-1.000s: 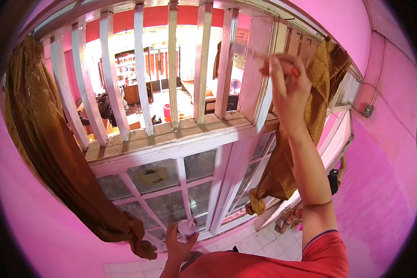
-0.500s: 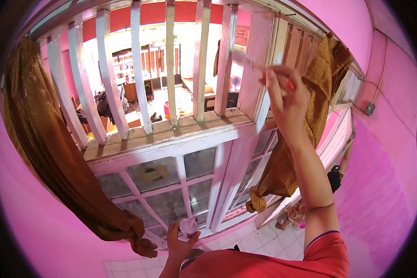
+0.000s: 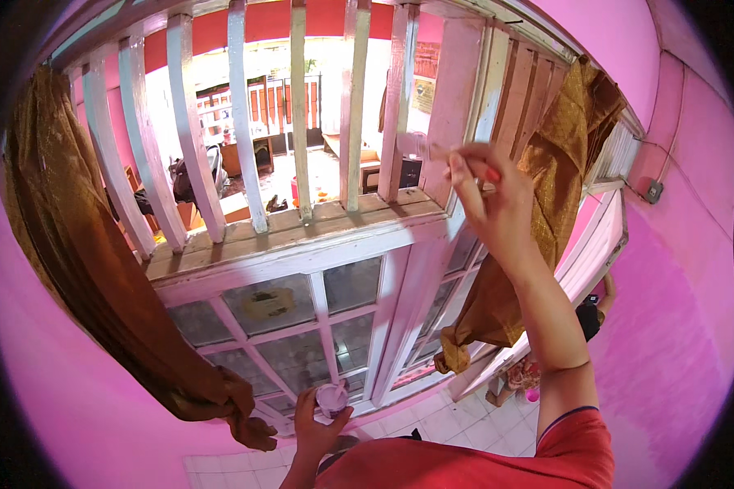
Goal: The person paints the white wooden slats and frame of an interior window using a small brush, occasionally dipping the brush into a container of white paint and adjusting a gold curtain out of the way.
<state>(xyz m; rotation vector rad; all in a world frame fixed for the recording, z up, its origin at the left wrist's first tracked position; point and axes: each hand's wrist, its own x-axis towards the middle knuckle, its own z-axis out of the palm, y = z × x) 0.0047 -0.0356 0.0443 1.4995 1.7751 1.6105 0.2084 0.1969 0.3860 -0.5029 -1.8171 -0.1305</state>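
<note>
My right hand (image 3: 497, 191) is raised in front of the slatted upper window, its fingers closed round a paintbrush. The pale, slightly blurred head of the paintbrush (image 3: 413, 145) points left, at one of the wooden slats (image 3: 395, 106); I cannot tell whether it touches. A bit of red shows among the fingers. Low down, my left hand (image 3: 318, 428) grips a small round tub of pale pinkish-lilac paint (image 3: 332, 398). This tub is held upright just in front of the lower glass panes (image 3: 289, 359).
A knotted brown curtain (image 3: 114, 269) hangs at left, and a golden-brown one (image 3: 559, 147) hangs close behind my right hand. The wooden sill (image 3: 302, 224) crosses below the slats. Another person's arm (image 3: 607, 297) shows by the open door at right. White tiles (image 3: 465, 424) cover the floor.
My right hand has come down and a little to the left with the paintbrush. The left hand and its tub stay about where they were.
</note>
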